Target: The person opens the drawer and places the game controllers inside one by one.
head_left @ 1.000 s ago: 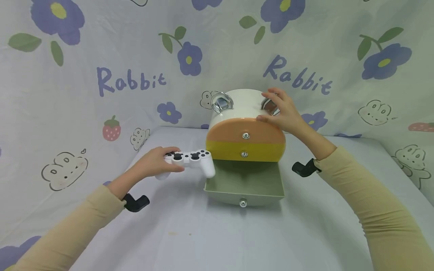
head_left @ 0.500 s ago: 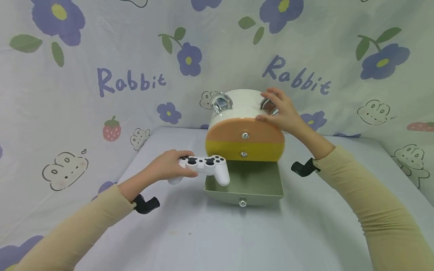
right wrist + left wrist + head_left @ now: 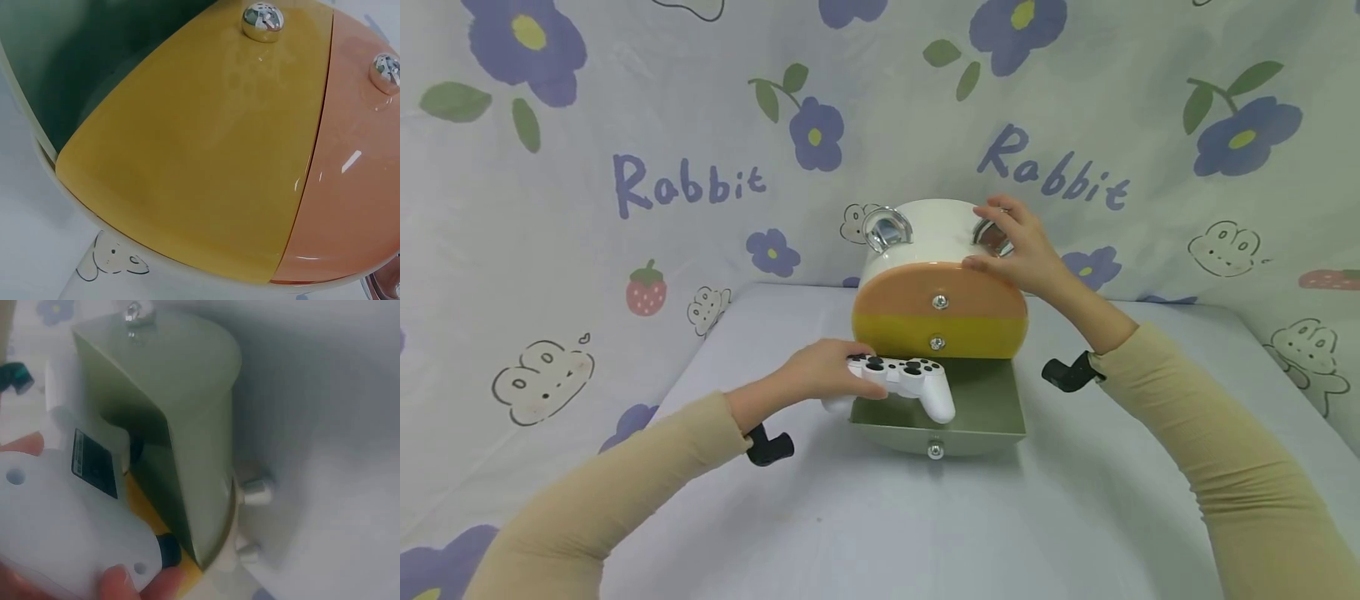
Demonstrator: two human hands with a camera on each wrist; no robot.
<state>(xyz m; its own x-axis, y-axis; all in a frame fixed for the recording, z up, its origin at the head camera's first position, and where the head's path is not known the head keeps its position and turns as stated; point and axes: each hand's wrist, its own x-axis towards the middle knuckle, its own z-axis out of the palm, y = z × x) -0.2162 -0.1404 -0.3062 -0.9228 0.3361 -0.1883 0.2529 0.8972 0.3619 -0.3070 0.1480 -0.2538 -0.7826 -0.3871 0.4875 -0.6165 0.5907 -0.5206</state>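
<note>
My left hand (image 3: 831, 371) grips a white game controller (image 3: 936, 392) by its left end, thumb in front. Its black sticks face up in the head view. The controller overlaps the pulled-out green bottom drawer (image 3: 891, 437) of a small rounded cabinet (image 3: 936, 229). From the left wrist, the controller's white underside (image 3: 69, 512) shows beside the drawer's mouth. My right hand (image 3: 1028, 257) holds the cabinet's top right corner, thumb at the front edge and fingers arched over a chrome ornament (image 3: 995, 237). The right wrist view does not show that hand.
Above the green drawer, a yellow drawer (image 3: 895, 333) and an orange drawer (image 3: 898, 292) are closed, each with a round silver knob. A second chrome ornament (image 3: 887, 229) sits on the cabinet's left. Behind the white table (image 3: 850, 533) hangs a flower-and-rabbit print cloth (image 3: 872, 100).
My left hand has carried the controller right and slightly down, from the drawer's left side to over its opening. My right hand has stayed on the cabinet.
</note>
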